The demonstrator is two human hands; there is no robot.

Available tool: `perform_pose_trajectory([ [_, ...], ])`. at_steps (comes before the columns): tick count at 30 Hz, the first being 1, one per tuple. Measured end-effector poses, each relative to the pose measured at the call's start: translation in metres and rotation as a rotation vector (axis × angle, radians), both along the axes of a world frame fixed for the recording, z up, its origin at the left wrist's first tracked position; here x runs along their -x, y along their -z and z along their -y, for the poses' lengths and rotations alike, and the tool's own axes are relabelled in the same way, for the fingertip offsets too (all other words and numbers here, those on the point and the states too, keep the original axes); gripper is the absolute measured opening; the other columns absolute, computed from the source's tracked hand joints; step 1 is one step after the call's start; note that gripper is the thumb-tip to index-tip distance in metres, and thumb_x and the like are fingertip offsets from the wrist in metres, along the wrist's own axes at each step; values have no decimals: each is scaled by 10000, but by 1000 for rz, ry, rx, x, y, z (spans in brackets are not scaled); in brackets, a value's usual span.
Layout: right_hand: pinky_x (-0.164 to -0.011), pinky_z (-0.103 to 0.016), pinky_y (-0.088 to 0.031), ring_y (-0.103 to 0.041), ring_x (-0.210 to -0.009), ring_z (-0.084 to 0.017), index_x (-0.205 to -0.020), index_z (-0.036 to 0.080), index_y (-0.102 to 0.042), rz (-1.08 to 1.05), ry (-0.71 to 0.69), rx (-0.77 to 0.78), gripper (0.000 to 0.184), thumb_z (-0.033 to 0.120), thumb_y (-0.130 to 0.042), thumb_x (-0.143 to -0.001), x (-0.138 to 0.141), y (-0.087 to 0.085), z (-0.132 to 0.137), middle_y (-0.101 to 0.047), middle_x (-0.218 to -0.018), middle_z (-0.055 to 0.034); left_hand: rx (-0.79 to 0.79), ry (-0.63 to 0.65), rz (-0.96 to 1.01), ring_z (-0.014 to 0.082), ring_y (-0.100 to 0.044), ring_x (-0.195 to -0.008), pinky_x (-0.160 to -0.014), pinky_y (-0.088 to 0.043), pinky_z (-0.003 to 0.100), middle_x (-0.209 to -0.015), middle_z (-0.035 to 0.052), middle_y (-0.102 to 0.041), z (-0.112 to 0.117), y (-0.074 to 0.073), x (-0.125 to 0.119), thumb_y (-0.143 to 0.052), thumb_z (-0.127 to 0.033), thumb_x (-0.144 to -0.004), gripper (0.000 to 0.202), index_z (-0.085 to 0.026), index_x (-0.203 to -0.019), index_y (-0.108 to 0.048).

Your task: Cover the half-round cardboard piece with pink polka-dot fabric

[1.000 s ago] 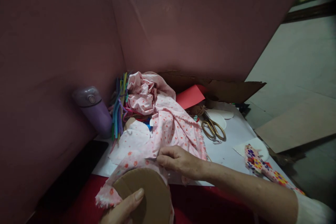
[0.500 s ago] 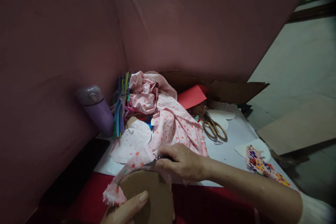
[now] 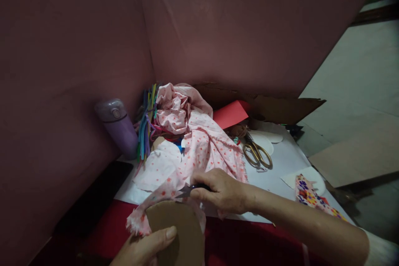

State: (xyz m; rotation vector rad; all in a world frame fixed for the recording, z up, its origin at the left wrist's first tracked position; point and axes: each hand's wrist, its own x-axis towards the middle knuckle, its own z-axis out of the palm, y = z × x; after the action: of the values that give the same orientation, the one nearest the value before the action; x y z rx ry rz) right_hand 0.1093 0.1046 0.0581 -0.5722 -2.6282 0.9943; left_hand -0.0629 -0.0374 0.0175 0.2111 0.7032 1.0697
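My right hand [image 3: 222,193] has drawn a small pair of scissors [image 3: 187,191] into the pink dotted fabric [image 3: 205,149].
Left hand [image 3: 146,247] pinches the cardboard disc [image 3: 181,226], thumb on top, fabric wrapped behind it; gold scissors [image 3: 257,153] lie apart.

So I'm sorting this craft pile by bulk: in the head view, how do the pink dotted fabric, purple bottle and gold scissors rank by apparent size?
1. pink dotted fabric, clearly largest.
2. purple bottle.
3. gold scissors, smallest, though not far behind the bottle.
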Motion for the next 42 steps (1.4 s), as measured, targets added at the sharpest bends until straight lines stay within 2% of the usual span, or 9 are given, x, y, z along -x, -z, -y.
perform_pose_trajectory([
  [3, -561, -206, -333, -517, -607, -114, -804, 142, -619, 2, -6, -45, 254, 357, -527, -902, 2, -5, 2, -563, -673, 15, -64, -5, -28, 309, -667, -927, -871, -451, 446, -939, 109, -749, -1, 0, -2, -614, -165, -778, 487, -158, -1263, -571],
  [6, -577, -203, -351, -552, -640, -122, -840, 131, -642, -1, -18, -83, 215, 322, -558, -891, 4, -9, 3, -608, -721, -6, -80, -2, -67, 304, -665, -947, -859, -465, 436, -901, 98, -755, -1, -1, -2, -607, -151, -786, 535, -181, -1313, -519],
  [16, -555, -211, -341, -547, -585, -121, -815, 113, -657, 6, 13, -175, 237, 315, -563, -899, 3, 1, 6, -618, -647, -11, -58, -99, -284, 287, -682, -915, -781, -520, 366, -871, 70, -757, -3, -10, -2, -744, -133, -681, 652, -225, -1289, -526],
  [19, -575, -214, -355, -573, -633, -135, -864, 116, -657, 3, 1, -156, 243, 340, -567, -891, 2, 2, 6, -650, -718, -30, -59, -85, -274, 270, -687, -897, -796, -512, 355, -921, 79, -752, -2, -8, 0, -736, -124, -687, 630, -217, -1277, -536],
  [23, -586, -226, -356, -586, -651, -149, -906, 129, -649, 13, 2, -175, 253, 353, -531, -903, 1, 0, 7, -666, -743, -39, -146, -55, -255, 280, -662, -964, -803, -506, 366, -1055, 92, -719, -3, -3, 2, -736, -115, -686, 682, -245, -1310, -492],
  [29, -548, -236, -307, -531, -599, -143, -858, 140, -630, -20, 7, -269, 310, 415, -496, -913, 1, 8, 7, -625, -672, -23, -147, -48, -244, 273, -678, -910, -802, -499, 388, -972, 73, -737, -4, -4, 0, -715, -98, -703, 705, -259, -1333, -444],
  [34, -531, -243, -273, -485, -550, -130, -802, 171, -596, -26, 40, -301, 306, 418, -467, -927, -1, 15, 7, -589, -626, 5, -124, -67, -231, 259, -678, -917, -775, -507, 351, -987, 56, -736, -3, -9, -2, -726, -86, -682, 633, -259, -1256, -523],
  [38, -576, -234, -314, -531, -604, -138, -898, 183, -591, 0, 6, -236, 264, 411, -462, -931, -4, 9, 10, -633, -706, -4, -95, -28, -209, 264, -692, -871, -761, -507, 348, -933, 61, -749, -4, -10, -2, -726, -115, -689, 428, -218, -1093, -634],
  [42, -576, -247, -311, -535, -602, -149, -896, 172, -582, 37, 19, -280, 289, 419, -438, -935, -4, 5, 13, -645, -713, -22, -80, 18, -230, 292, -698, -840, -768, -506, 393, -880, 95, -753, -4, -12, -3, -717, -160, -703, 311, -178, -1011, -683],
])
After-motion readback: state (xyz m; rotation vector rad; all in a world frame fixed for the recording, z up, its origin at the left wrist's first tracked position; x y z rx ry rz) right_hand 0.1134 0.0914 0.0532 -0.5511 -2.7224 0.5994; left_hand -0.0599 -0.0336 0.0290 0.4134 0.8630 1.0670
